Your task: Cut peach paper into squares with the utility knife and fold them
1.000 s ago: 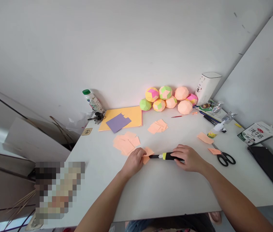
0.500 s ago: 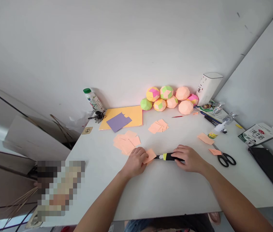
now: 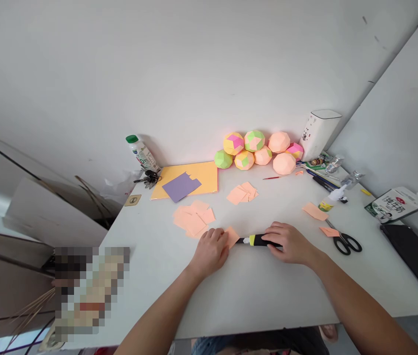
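Clock centred on the black tool (image 3: 258,240), 12 toward the wall. Tool lies flat on the bench (image 3: 268,296), long axis along 9–3, narrow end to 9, yellow collar mid-length.

Right hand (image 3: 286,241) at 3 o'clock: closed around the tool's handle, fingers over the top, thumb on the near side. Left hand (image 3: 212,250) at 9: fingers bent and together over part of a peach piece (image 3: 232,237); pinching or only pressing, cannot tell, fingertips hidden. That piece juts out between left hand and tool, its right corner at the tool's narrow end; whether paper lies on the tip or just meets it, unclear.

Spread pile of peach paper (image 3: 194,220) between 9 and 10, just beyond the left hand. Smaller fanned stack (image 3: 243,193) about 11. Purple sheet (image 3: 181,187) at 10, lying on a yellow sheet (image 3: 209,178). Faceted paper balls (image 3: 254,141) clustered at 12 by the wall, greens, pinks, peach, yellow.

Glue bottle (image 3: 329,201) upright at 2, peach strip (image 3: 314,211) beside it. Scissors (image 3: 343,238) at 3, black-handled, small folded piece (image 3: 328,231) over the blades. Flat black object (image 3: 412,256) farther out, also 3.
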Motion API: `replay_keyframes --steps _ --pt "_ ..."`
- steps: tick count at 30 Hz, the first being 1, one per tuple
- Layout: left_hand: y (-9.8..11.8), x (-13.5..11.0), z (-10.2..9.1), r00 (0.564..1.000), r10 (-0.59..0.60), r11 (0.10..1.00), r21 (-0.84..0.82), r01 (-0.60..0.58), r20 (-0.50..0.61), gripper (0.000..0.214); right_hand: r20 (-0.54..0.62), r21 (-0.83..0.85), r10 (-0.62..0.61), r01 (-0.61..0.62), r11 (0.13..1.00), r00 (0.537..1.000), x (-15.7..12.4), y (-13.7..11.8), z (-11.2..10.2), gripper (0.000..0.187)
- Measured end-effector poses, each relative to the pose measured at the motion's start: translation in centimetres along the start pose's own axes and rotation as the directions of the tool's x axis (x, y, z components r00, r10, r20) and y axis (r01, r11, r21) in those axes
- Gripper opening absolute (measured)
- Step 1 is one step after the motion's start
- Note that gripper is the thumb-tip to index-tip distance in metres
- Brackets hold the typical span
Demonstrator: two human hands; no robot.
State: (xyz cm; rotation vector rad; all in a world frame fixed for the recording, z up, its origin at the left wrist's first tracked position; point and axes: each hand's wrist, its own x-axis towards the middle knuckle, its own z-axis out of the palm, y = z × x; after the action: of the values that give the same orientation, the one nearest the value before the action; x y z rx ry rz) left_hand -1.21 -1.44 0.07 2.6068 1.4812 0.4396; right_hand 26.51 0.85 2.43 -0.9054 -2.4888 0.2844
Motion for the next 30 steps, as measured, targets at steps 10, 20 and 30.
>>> replay_keyframes --steps 10,20,30 --pt "0.2 -0.1 -0.4 0.999 0.041 0.998 -0.055 -0.041 -0.001 0.038 0.012 -0.015 0.011 -0.011 1.000 1.000 0.0 0.0 -0.2 0.025" --pt "-0.6 0.0 0.7 0.984 0.155 0.987 -0.026 -0.158 -0.086 0.043 0.022 -0.022 0.006 -0.005 1.000 1.000 0.0 0.0 -0.3 0.025" --pt "-0.5 0.2 1.6 0.996 0.039 0.994 0.108 -0.029 -0.086 0.032 0.069 -0.020 0.034 -0.033 0.999 0.997 -0.2 0.1 -0.7 0.023"
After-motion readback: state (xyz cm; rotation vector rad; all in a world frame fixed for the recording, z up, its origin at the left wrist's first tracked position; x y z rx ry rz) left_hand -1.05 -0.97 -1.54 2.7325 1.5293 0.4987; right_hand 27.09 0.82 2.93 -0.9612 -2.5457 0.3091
